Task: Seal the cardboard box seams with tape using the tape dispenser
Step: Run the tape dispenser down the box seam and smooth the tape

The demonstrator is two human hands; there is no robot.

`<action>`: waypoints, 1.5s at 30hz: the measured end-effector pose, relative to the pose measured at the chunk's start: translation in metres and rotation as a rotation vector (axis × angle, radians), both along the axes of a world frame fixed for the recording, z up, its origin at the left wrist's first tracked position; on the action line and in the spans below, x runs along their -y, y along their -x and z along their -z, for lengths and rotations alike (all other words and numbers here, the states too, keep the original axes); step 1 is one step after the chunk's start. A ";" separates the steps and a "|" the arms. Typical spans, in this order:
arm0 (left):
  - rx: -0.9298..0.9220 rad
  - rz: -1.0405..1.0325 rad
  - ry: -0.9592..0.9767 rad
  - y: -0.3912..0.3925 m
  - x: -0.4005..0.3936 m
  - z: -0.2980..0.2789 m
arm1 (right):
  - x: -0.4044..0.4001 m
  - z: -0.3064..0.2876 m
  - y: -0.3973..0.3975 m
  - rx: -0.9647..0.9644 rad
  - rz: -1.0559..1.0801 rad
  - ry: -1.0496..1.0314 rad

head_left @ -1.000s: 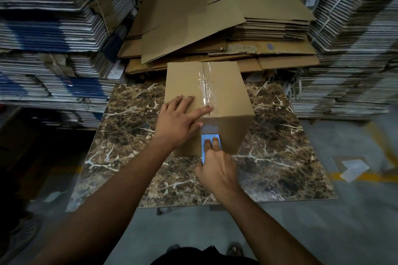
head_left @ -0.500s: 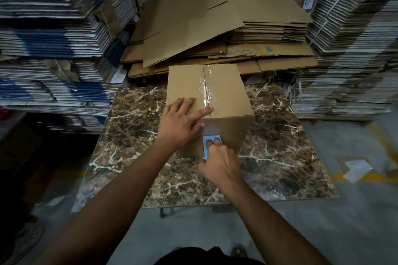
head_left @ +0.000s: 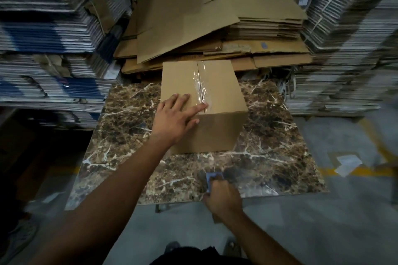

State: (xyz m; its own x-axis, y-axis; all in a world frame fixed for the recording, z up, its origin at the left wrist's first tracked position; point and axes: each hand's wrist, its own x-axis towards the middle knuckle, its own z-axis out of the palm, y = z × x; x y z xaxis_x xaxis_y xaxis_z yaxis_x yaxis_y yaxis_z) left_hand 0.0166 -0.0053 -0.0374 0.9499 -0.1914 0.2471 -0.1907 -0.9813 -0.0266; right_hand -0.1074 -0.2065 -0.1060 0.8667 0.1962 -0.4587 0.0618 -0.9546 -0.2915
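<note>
Tape dispenser [head_left: 213,179] now off the glossy-taped cardboard box [head_left: 204,101], in right hand [head_left: 224,199].

Dim light; motion blur; wide-angle edge distortion.

Right hand [head_left: 223,197] is pulling the blue tape dispenser [head_left: 212,179] off the cardboard box [head_left: 217,131] front face, now back near the worktop [head_left: 129,135] near edge. Left hand [head_left: 175,119] thumb is dropping over the box's front edge.
</note>
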 end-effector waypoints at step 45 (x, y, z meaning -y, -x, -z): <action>0.039 0.334 -0.441 0.009 0.022 0.082 | 0.061 -0.024 -0.001 1.074 0.151 -0.627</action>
State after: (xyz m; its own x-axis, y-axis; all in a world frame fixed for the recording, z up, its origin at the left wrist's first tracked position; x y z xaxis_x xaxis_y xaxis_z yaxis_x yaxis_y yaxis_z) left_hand 0.0077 -0.0273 -0.1198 0.8114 -0.5743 0.1091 -0.4805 -0.7615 -0.4349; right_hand -0.1065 -0.2672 -0.0817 0.7774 -0.0085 0.6290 0.4518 -0.6882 -0.5676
